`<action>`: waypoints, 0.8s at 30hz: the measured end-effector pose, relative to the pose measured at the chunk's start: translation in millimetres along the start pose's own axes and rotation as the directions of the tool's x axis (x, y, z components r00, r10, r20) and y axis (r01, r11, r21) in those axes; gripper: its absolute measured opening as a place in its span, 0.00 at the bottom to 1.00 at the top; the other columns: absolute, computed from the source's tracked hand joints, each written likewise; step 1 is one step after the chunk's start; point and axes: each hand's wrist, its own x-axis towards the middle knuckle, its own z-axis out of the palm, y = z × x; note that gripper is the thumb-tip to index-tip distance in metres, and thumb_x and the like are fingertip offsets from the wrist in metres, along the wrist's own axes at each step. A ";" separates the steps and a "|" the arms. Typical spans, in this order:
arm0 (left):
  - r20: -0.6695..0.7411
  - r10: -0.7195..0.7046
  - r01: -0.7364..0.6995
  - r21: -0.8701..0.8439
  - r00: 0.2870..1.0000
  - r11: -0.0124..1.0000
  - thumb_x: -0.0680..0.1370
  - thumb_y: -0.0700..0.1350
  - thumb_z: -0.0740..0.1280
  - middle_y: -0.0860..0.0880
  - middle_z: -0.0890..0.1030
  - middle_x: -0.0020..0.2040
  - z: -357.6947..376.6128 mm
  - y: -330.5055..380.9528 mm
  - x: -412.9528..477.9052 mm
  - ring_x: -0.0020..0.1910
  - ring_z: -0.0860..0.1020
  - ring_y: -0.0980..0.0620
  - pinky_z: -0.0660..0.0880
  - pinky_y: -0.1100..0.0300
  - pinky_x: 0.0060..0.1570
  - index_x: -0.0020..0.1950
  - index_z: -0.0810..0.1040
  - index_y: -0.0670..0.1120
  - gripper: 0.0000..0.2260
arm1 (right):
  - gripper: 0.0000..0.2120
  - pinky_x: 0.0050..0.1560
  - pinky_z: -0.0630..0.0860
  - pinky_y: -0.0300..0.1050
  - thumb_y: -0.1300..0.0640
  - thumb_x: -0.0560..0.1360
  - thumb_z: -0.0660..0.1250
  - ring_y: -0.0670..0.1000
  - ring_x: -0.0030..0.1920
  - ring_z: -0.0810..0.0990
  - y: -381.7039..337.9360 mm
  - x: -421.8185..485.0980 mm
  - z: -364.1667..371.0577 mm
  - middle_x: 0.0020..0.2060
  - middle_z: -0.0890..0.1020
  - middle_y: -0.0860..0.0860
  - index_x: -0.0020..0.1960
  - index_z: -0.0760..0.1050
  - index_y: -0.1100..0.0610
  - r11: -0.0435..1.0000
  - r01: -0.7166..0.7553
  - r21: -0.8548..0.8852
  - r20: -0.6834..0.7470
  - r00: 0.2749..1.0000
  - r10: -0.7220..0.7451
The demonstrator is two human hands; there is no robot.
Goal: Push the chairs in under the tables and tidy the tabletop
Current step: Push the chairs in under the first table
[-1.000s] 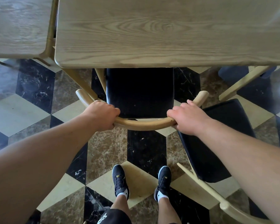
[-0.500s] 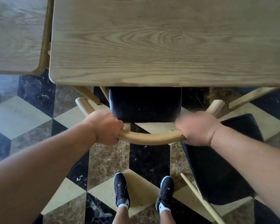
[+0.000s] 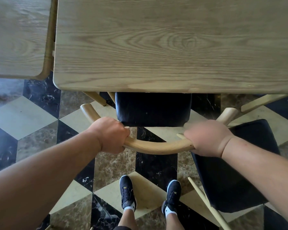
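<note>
My left hand (image 3: 109, 134) and right hand (image 3: 206, 137) are both closed around the curved pale wooden back rail (image 3: 158, 146) of the black-seated chair (image 3: 152, 107), which lies straight ahead of me, its seat half under the near edge of the light oak table (image 3: 173, 47).

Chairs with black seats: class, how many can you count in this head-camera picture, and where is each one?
2. One chair sits partly under the table, its curved backrest gripped by the left hand and right hand. A second chair stands out at right. Others may be hidden.
</note>
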 end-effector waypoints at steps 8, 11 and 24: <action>0.022 -0.019 0.019 0.011 1.000 1.000 0.75 0.59 0.64 0.56 0.77 0.36 -4.4 2.3 -2.4 0.34 0.76 0.54 0.73 0.57 0.35 0.44 0.73 0.57 0.06 | 0.16 0.44 0.80 0.50 0.36 0.80 0.61 0.52 0.43 0.82 -1.3 -1.3 -0.9 0.44 0.83 0.45 0.55 0.76 0.47 1.000 -0.002 0.009 -0.010 1.000 0.002; 0.029 -0.020 0.019 0.040 0.999 0.999 0.75 0.59 0.64 0.56 0.77 0.36 -6.8 3.7 -3.4 0.34 0.76 0.53 0.70 0.57 0.35 0.45 0.74 0.57 0.07 | 0.17 0.45 0.80 0.49 0.35 0.80 0.59 0.51 0.44 0.83 -2.5 -2.0 -1.2 0.45 0.83 0.45 0.56 0.75 0.46 1.000 -0.005 -0.004 -0.006 1.000 0.005; -0.030 -0.143 0.144 0.043 0.989 0.989 0.73 0.59 0.65 0.57 0.78 0.38 -7.2 19.1 -15.1 0.39 0.78 0.54 0.75 0.55 0.41 0.47 0.77 0.58 0.07 | 0.08 0.52 0.77 0.52 0.41 0.76 0.67 0.50 0.44 0.78 -29.5 -10.4 -9.0 0.40 0.77 0.44 0.49 0.73 0.43 0.971 -0.238 -0.034 0.007 0.971 0.238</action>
